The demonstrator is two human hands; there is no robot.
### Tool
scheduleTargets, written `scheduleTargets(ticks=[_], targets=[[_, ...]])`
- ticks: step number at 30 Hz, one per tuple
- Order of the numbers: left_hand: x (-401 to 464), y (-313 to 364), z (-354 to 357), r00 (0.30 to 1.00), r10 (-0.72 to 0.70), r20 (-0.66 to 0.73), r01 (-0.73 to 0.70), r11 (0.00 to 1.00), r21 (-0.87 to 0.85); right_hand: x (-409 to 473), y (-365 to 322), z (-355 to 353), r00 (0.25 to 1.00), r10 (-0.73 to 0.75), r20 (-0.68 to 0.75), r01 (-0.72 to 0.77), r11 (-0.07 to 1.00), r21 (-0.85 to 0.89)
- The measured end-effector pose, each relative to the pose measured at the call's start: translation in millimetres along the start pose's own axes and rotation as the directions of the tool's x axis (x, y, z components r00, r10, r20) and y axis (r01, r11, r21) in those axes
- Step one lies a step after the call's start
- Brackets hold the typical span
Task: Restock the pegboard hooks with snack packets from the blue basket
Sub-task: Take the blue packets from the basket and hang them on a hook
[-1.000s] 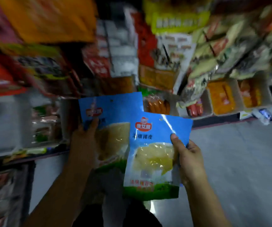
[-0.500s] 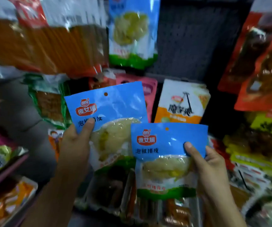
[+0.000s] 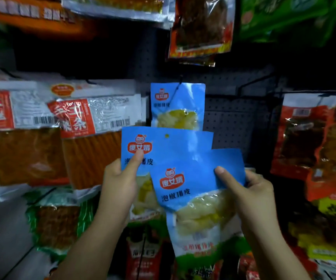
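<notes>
Head view: both blue pork-skin packets have risen toward the hook. Left hand (image 3: 120,178) fingers pinch the rear packet (image 3: 169,146); right hand (image 3: 250,190) fingers pinch the front packet (image 3: 195,199). Hung matching packet (image 3: 178,106) at 12 o'clock; hooking is likely next.

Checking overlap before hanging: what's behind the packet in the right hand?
Behind the right-hand packet lies the left hand's packet, lower right corner covered; farther back, dark pegboard.
</notes>
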State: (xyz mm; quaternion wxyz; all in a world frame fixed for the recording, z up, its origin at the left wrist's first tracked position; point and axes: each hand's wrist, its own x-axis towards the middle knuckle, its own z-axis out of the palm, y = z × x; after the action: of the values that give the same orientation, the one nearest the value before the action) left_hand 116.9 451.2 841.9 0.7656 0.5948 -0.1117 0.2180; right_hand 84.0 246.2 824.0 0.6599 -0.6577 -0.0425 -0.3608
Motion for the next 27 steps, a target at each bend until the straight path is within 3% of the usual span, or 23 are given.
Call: scheduleTargets(ticks=[6, 10, 16, 27], targets=[[29.7, 15.1, 14.4, 0.986, -0.004, 0.17, 0.016, 0.997, -0.073, 43.0, -17.0, 19.6, 0.986, -0.052, 0.156, 0.052, 0.999, 0.003], [45.9, 28.1, 24.7, 0.98, -0.034, 0.194, 0.057, 0.992, -0.112, 68.5, -26.3, 30.8, 0.985, -0.082, 0.154, 0.07, 0.994, 0.079], [65.1, 46.1, 40.7, 0.976, 0.213, 0.049, -0.211, 0.976, -0.042, 92.5, -38.1, 37.9, 0.958, -0.272, 0.095, 0.271, 0.962, 0.022], [86.6, 66.2, 60.7, 0.946, 0.32, -0.045, -0.323, 0.944, -0.065, 113.4, -61.2, 42.5, 0.923, -0.38, 0.065, 0.377, 0.925, 0.044]])
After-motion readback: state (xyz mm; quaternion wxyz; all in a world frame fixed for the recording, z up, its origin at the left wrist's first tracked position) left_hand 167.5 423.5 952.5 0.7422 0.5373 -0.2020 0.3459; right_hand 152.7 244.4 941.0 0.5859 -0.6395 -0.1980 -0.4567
